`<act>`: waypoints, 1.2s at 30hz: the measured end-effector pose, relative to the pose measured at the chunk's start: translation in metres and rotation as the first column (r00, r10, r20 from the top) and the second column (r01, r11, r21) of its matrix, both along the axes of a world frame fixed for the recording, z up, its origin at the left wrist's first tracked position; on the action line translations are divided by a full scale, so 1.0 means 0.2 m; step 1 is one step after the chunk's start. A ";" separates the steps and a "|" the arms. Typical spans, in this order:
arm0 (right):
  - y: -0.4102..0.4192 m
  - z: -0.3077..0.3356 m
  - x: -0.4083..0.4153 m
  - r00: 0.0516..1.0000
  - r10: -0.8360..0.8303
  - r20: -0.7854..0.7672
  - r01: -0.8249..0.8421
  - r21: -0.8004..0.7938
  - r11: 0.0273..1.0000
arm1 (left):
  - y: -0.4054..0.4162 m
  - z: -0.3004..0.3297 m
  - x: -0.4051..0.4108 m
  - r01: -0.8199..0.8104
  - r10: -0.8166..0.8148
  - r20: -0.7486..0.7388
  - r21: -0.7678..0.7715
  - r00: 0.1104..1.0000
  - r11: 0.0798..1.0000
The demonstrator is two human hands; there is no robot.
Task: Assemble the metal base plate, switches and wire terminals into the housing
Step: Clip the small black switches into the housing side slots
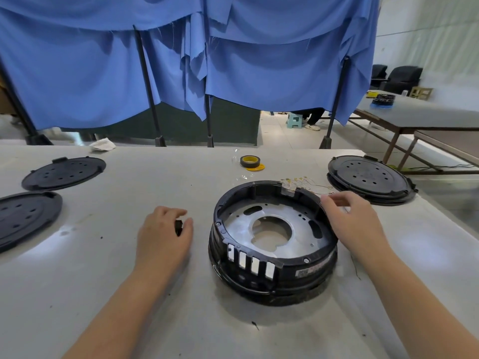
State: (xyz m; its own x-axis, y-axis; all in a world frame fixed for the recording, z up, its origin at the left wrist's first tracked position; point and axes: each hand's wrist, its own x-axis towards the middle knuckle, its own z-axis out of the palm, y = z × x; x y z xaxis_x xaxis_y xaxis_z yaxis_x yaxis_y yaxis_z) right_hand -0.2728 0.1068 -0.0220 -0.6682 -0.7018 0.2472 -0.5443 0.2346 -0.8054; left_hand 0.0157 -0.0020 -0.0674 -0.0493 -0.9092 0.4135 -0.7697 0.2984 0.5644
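Observation:
A round black housing (305, 270) stands on the grey table, right of centre. Inside it lies the silver metal base plate (298, 226) with a large middle hole. Thin wires with small brass terminals (302, 183) trail from the housing's far rim onto the table. My right hand (355, 218) rests on the housing's right rim, its fingertips pinching the thin wire there. My left hand (163, 234) hovers left of the housing, its fingers closed on a small black switch (178, 227).
Two black perforated covers (64, 172) (23, 216) lie at the left, another (368, 178) at the right. A roll of yellow tape (250, 161) sits behind the housing. Blue cloth on black stands (147, 81) walls the table's far edge.

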 end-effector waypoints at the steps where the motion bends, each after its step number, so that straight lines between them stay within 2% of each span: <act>1: 0.01 0.00 0.03 0.998 0.008 -0.055 -0.009 -0.018 1.000 | -0.01 -0.01 0.02 -0.065 0.064 0.077 0.014 0.995 0.998; 3: 0.04 0.01 0.09 0.982 0.050 -0.181 -0.058 -0.040 0.997 | -0.02 -0.02 0.02 -0.137 0.121 0.183 0.078 0.976 0.987; 5: 0.06 0.02 0.17 0.949 0.117 -0.294 -0.141 -0.064 0.988 | -0.02 -0.03 0.02 -0.127 0.107 0.184 0.104 0.977 0.986; 7: 0.10 0.03 0.26 0.910 0.245 -0.334 -0.278 -0.052 0.959 | -0.02 -0.03 0.02 -0.079 0.066 0.130 0.099 0.989 0.992; 10: 0.14 0.02 0.36 0.803 0.493 -0.336 -0.495 0.086 0.865 | -0.01 -0.02 0.04 -0.006 -0.001 0.079 0.082 0.997 0.997; 12: 0.16 0.00 0.38 0.717 0.552 -0.425 -0.534 0.174 0.828 | 0.00 0.00 0.04 0.045 -0.047 0.023 0.063 0.999 0.997; 15: 0.17 -0.03 0.37 0.645 0.552 -0.528 -0.514 0.235 0.825 | 0.04 0.06 0.04 0.123 -0.114 -0.195 0.032 0.974 0.992; 17: 0.17 -0.05 0.36 0.626 0.528 -0.574 -0.493 0.233 0.838 | 0.07 0.11 0.02 0.213 -0.160 -0.410 0.087 0.898 0.973; 19: 0.17 -0.06 0.36 0.613 0.503 -0.609 -0.482 0.217 0.849 | 0.11 0.17 0.01 0.354 -0.196 -0.605 0.153 0.772 0.923; 22: 0.17 -0.06 0.36 0.603 0.498 -0.624 -0.491 0.202 0.847 | 0.15 0.24 0.00 0.607 -0.204 -0.835 0.182 0.511 0.774; 24: 0.17 -0.06 0.36 0.611 0.495 -0.617 -0.495 0.190 0.848 | 0.17 0.26 0.01 0.744 -0.203 -0.911 0.150 0.360 0.651; 26: 0.17 -0.06 0.36 0.626 0.488 -0.608 -0.501 0.166 0.849 | 0.18 0.26 0.01 0.816 -0.231 -0.924 0.128 0.304 0.563; 30: 0.19 -0.04 0.37 0.649 0.499 -0.574 -0.535 0.122 0.836 | 0.20 0.26 0.02 0.885 -0.330 -0.908 0.087 0.260 0.457; 36: 0.21 -0.01 0.41 0.697 0.468 -0.544 -0.598 -0.081 0.797 | 0.29 0.26 -0.03 0.903 -0.475 -0.804 0.167 0.357 0.396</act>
